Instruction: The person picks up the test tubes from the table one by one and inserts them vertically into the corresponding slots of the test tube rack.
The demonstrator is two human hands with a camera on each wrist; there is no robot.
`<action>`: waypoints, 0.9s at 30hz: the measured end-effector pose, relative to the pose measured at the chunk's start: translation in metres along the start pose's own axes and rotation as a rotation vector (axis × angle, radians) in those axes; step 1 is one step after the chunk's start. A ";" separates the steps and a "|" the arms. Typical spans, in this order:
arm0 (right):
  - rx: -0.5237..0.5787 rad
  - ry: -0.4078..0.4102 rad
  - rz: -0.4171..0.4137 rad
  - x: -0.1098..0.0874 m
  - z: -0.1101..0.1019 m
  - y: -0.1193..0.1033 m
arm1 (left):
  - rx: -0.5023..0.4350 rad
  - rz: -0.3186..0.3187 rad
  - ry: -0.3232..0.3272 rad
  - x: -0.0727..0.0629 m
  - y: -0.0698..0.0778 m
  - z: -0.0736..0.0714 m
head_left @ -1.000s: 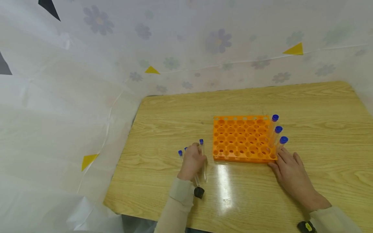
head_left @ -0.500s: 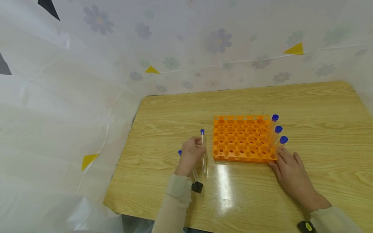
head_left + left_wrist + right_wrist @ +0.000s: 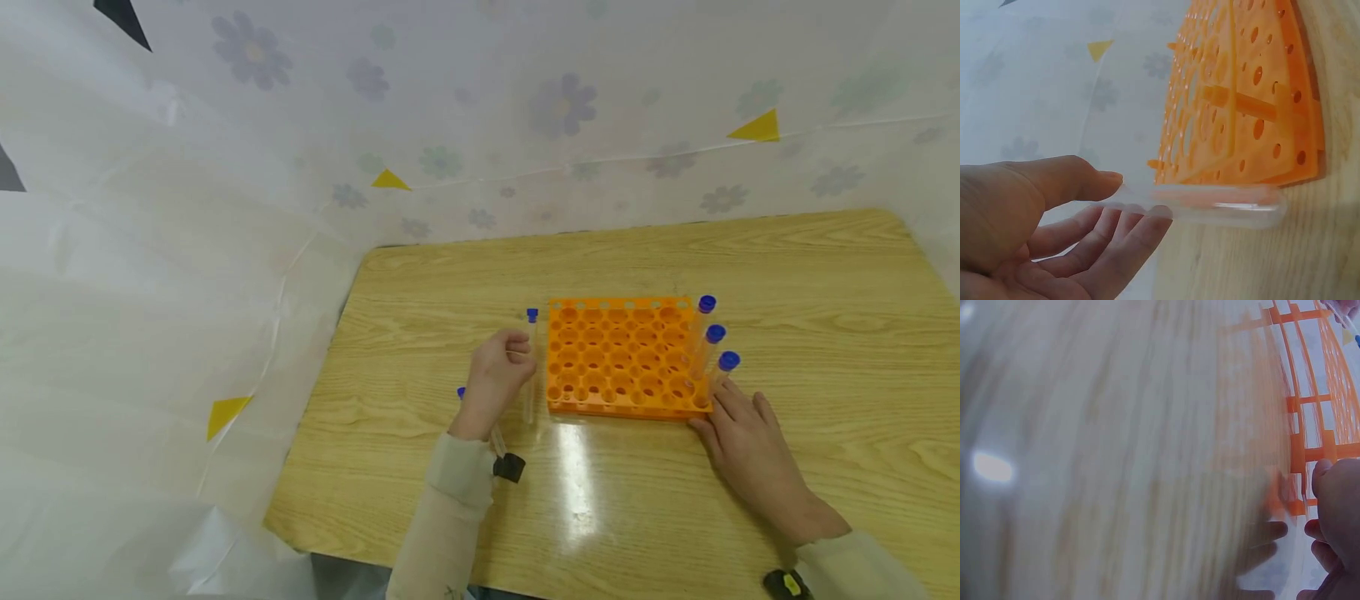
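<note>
Left hand (image 3: 497, 379): thumb and fingertips are pinching a clear test tube (image 3: 1229, 205), leaving only a narrow gap. The tube is standing roughly upright, just beside the rack's left side, its blue cap (image 3: 532, 315) pointing up and its rounded end pointing toward the table.

Right hand (image 3: 757, 454): thumb and fingers are holding the near right corner of the orange rack (image 3: 607, 409), the thumb lying on the near side and the fingers running along the right side.

Loose tubes (image 3: 498, 442): lying on the table beneath the left hand and wrist, partly hidden; number not telling itself clearly. One blue cap (image 3: 461, 392) is showing to the left.

Three capped tubes (image 3: 703, 354): standing in the rack's right end, lining up from near to far.

Wrists: beige sleeves (image 3: 442, 517) are covering both forearms; a black device (image 3: 509, 467) is sitting at the left wrist.

Wood-grain table (image 3: 427, 292): supporting everything. Pale flowered sheeting (image 3: 480, 100) is hanging along the far side, bearing yellow triangles (image 3: 759, 127).
</note>
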State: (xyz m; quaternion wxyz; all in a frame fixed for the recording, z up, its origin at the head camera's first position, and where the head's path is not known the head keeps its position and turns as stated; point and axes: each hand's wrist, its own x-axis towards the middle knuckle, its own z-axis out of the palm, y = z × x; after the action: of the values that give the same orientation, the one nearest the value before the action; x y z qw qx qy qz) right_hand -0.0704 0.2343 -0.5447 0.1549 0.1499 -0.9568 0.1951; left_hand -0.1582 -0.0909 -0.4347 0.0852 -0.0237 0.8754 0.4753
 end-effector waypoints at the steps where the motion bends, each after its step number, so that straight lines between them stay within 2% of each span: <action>1: 0.001 0.000 0.001 0.000 0.000 0.000 | 0.000 0.005 -0.002 0.000 0.001 0.000; 13: 0.004 0.009 -0.002 0.000 -0.001 -0.001 | -0.035 0.059 -0.030 0.006 0.022 0.006; 18: 0.003 0.010 -0.002 0.000 0.000 -0.001 | -0.020 0.106 -0.045 0.007 0.032 0.006; 27: 0.008 0.015 -0.006 0.000 -0.001 0.000 | 0.018 0.184 0.006 0.008 0.046 0.007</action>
State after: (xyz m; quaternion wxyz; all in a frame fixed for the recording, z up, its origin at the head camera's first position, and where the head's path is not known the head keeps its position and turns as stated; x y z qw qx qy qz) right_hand -0.0705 0.2340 -0.5440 0.1620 0.1519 -0.9544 0.1996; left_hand -0.1713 -0.0596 -0.4013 0.0386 0.0562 0.8783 0.4731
